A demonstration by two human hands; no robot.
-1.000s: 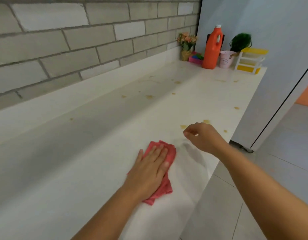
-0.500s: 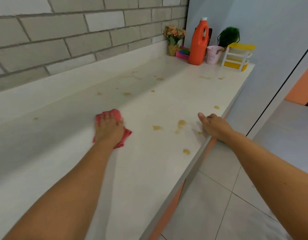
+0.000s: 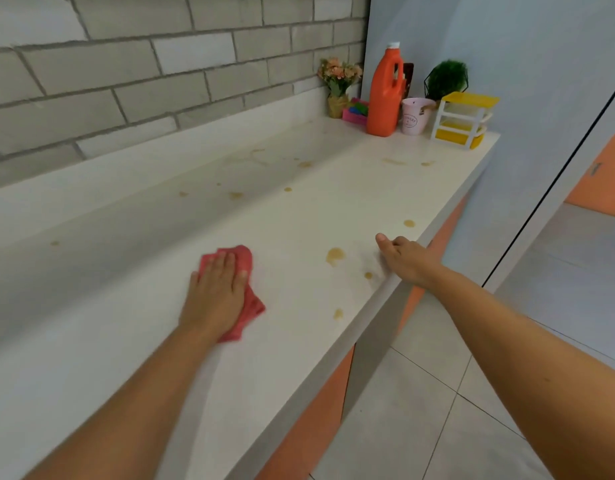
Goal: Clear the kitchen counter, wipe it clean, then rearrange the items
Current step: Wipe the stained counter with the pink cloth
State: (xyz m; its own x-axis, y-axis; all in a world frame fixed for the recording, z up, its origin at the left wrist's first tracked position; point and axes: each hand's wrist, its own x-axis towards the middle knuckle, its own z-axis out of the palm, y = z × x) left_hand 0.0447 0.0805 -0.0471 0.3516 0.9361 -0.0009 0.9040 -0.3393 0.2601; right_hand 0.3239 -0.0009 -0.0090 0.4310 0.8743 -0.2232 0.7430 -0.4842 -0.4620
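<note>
Now, left hand (image 3: 216, 292): flat, fingers straight, pressing pink cloth (image 3: 252, 306) onto counter (image 3: 299, 216); nothing clutched.
Cloth position: mid-counter, closer to the front lip than to the back wall, left of large brown stain (image 3: 335, 256), apart from it.
Right hand (image 3: 408, 259): hooked on the counter's front lip, thumb on top, fingers folded over the edge, just beside the large stain.
Edges: front lip running diagonally up and right; raised white ledge (image 3: 160, 168) below the brick wall.
Open room: long stretch between cloth and far-end cluster, dotted with brown spots; tiled floor (image 3: 420, 410) to the right.
Far end: flowers (image 3: 339, 81), orange bottle (image 3: 385, 98), pink cup (image 3: 414, 117), yellow drawer rack (image 3: 463, 121), packed close.
Writing: dark round mark on the pink cup, lettering too small to read.
Since half a second ago: cloth drawn back from the wall side toward the front lip; small spot left of the large stain gone; right hand in the same hold.
</note>
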